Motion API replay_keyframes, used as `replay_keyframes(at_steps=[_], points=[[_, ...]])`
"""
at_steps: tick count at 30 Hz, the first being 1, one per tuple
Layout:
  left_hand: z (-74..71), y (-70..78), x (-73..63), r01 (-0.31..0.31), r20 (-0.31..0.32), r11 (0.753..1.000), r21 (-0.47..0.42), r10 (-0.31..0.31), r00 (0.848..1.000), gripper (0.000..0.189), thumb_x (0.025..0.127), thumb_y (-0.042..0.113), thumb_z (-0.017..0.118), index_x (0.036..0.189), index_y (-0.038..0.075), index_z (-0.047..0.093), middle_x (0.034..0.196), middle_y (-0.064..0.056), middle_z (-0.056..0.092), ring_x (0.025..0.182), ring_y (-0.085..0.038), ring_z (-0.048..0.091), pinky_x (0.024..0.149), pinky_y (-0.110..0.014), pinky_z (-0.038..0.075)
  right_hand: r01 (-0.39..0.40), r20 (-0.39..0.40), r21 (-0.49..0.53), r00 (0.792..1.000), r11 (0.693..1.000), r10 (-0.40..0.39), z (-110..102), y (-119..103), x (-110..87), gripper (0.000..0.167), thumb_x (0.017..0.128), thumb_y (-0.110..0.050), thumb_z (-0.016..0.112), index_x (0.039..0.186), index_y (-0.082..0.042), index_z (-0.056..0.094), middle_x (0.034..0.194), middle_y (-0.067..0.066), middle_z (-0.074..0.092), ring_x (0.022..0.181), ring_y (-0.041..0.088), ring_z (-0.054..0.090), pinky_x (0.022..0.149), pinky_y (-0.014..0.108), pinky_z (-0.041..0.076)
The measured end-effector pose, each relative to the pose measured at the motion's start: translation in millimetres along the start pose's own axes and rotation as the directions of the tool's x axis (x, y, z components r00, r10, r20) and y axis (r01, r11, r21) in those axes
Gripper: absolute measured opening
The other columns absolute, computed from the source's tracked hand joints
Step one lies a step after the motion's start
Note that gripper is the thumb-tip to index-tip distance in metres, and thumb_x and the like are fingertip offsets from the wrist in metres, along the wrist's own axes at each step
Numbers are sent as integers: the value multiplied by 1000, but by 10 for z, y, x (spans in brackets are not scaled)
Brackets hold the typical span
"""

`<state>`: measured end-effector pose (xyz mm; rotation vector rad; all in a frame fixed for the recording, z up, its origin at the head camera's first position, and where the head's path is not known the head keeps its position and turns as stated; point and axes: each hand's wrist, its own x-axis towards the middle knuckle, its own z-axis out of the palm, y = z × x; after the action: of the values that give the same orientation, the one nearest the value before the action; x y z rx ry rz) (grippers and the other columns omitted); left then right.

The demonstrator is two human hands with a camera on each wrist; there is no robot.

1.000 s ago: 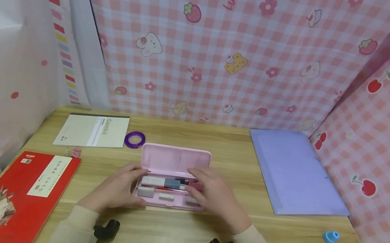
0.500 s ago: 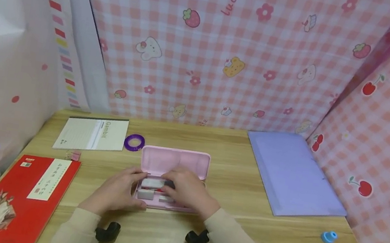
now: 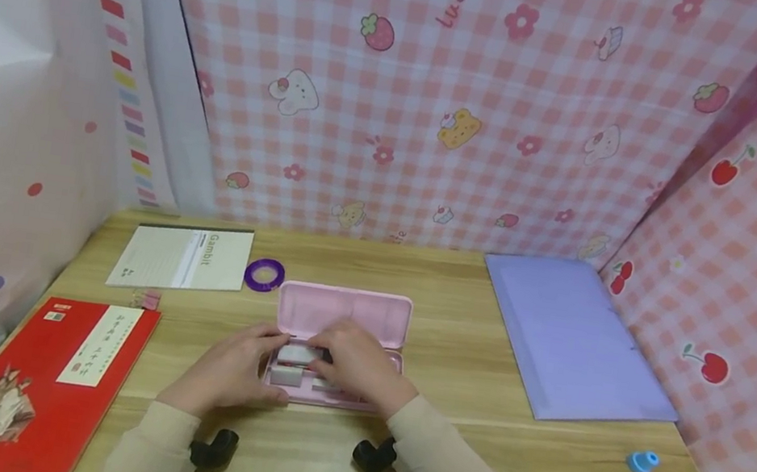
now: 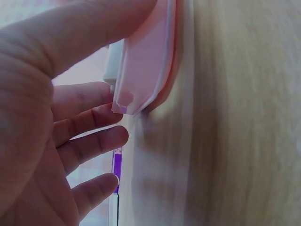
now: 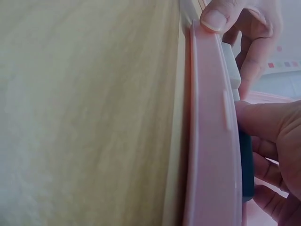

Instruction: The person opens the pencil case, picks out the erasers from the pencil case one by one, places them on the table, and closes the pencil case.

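Note:
A pink pencil case (image 3: pixel 345 311) lies open on the table, lid tipped back. My left hand (image 3: pixel 229 370) grips its left end, thumb at the front corner and index finger behind, as the left wrist view shows. My right hand (image 3: pixel 362 366) reaches into the case, pinching the right part of a white eraser (image 3: pixel 297 354) in the rear compartment. In the right wrist view, the eraser's dark sleeve (image 5: pixel 247 165) shows between thumb and fingers. A smaller white block (image 3: pixel 286 376) sits in the front left compartment. The right hand hides much of the case's contents.
A purple tape roll (image 3: pixel 265 274) lies behind the case, beside a notepad (image 3: pixel 184 258). A pink clip (image 3: pixel 150 301) and a red book (image 3: pixel 36 389) are at left. A purple folder (image 3: pixel 575 343) and a small blue cone-shaped piece (image 3: pixel 642 462) lie at right.
My right hand has moved left inside the pencil case, from its right end to the eraser near the middle. The left hand has kept its grip on the left end.

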<state>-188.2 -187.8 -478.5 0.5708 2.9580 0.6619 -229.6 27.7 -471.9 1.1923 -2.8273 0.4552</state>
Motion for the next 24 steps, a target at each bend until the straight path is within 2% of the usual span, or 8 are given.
replay_keyframes(at_steps=[4, 8, 11, 14, 19, 21, 24], points=[[-15, 29, 1, 8, 7, 1000, 3, -8, 1000, 94, 60, 50, 86, 137, 6, 53, 143, -11, 46, 129, -34, 45, 105, -53, 37, 18, 5, -20, 1000, 1000, -18, 6, 10, 11, 28, 86, -30, 72, 111, -18, 73, 99, -6, 70, 95, 10, 61, 91, 26, 48], [-24, 43, 3, 13, 10, 1000, 11, -14, 1000, 93, 60, 50, 86, 136, 5, 54, 142, -12, 47, 129, -34, 45, 106, -53, 37, 32, -33, -20, 999, 999, -33, -30, 6, -23, 25, 87, -25, 71, 111, -17, 73, 103, -5, 69, 99, 12, 60, 93, 27, 47], [-24, 51, 3, 12, 7, 1000, 16, -12, 1000, 93, 60, 49, 86, 136, 5, 55, 142, -12, 48, 128, -34, 45, 106, -52, 37, 34, -84, 19, 996, 999, -32, -112, 8, -102, 23, 88, -21, 70, 111, -15, 72, 106, -4, 69, 102, 13, 61, 94, 28, 48], [-19, 51, 6, 18, 9, 1000, 19, -18, 1000, 93, 60, 49, 86, 136, 6, 54, 142, -11, 48, 129, -33, 45, 105, -53, 38, 31, -142, 105, 990, 994, -16, -214, 50, -216, 24, 90, -20, 69, 112, -14, 71, 110, -3, 69, 105, 13, 61, 95, 29, 48], [-25, 51, 12, 62, 28, 998, 4, -62, 998, 92, 60, 49, 86, 137, 8, 54, 144, -11, 46, 130, -33, 43, 106, -54, 37, 61, -266, 290, 964, 955, 19, -402, 276, -473, 26, 88, -13, 71, 114, -7, 70, 113, 4, 69, 107, 18, 62, 95, 34, 50], [-34, 48, 10, 80, 38, 997, -4, -80, 996, 92, 61, 48, 86, 137, 8, 53, 145, -11, 45, 131, -33, 42, 106, -54, 36, 66, -321, 309, 946, 949, 39, -464, 431, -588, 27, 85, -8, 72, 112, -4, 70, 111, 6, 69, 104, 20, 62, 93, 38, 51], [-47, 28, 2, 96, 47, 995, 1, -96, 994, 90, 63, 47, 85, 138, 8, 53, 145, -12, 44, 132, -34, 41, 106, -55, 36, 13, -371, 293, 923, 956, 101, -511, 708, -750, 27, 83, -6, 74, 109, -3, 71, 106, 8, 70, 97, 22, 63, 87, 41, 53]])
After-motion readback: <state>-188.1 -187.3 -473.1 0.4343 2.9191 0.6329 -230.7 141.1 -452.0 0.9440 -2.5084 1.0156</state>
